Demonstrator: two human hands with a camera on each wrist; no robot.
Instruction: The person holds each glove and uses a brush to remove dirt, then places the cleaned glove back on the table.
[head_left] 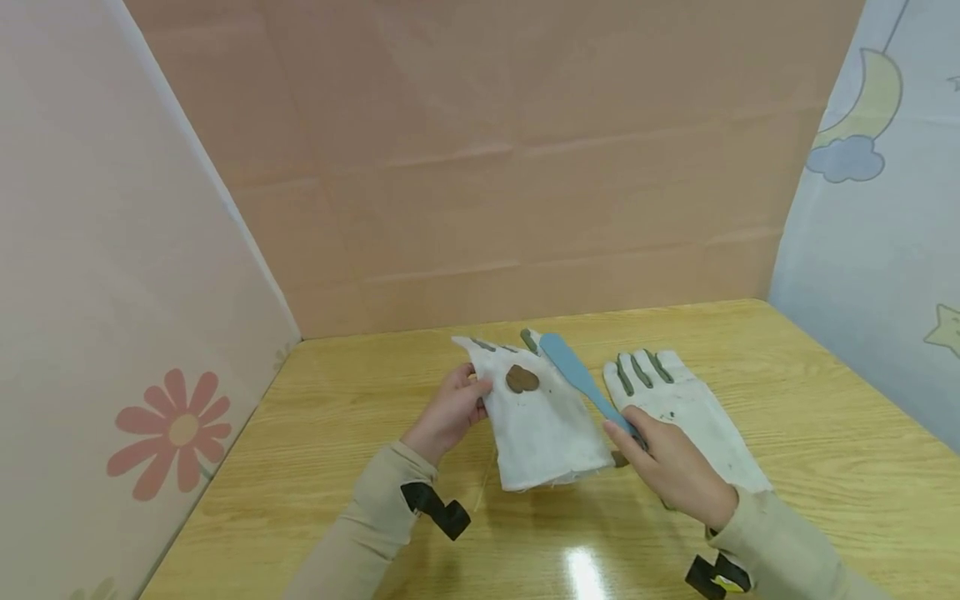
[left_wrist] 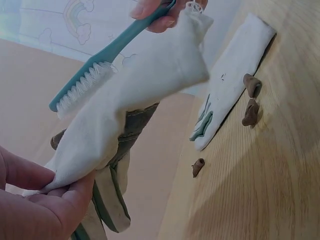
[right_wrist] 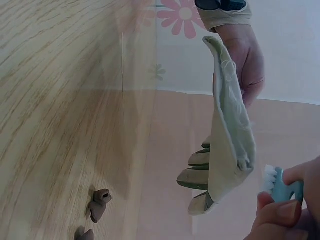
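Note:
My left hand (head_left: 450, 412) pinches the edge of a white work glove (head_left: 551, 437) with green trim, holding it raised off the table. A brown lump (head_left: 522, 379) sits on the glove's upward side. My right hand (head_left: 678, 471) grips the handle of a blue brush (head_left: 573, 371). In the left wrist view the brush's white bristles (left_wrist: 85, 87) face the glove, close to its surface; whether they touch I cannot tell. The right wrist view shows the glove's open cuff (right_wrist: 235, 120) and its fingers hanging on the far side.
A second white glove (head_left: 708, 429) with green trim lies flat on the wooden table (head_left: 360, 392), to the right. Several brown curled pieces (left_wrist: 252, 86) lie on the table near it. A pinkish-brown backdrop (head_left: 510, 167) stands behind, with patterned panels at both sides.

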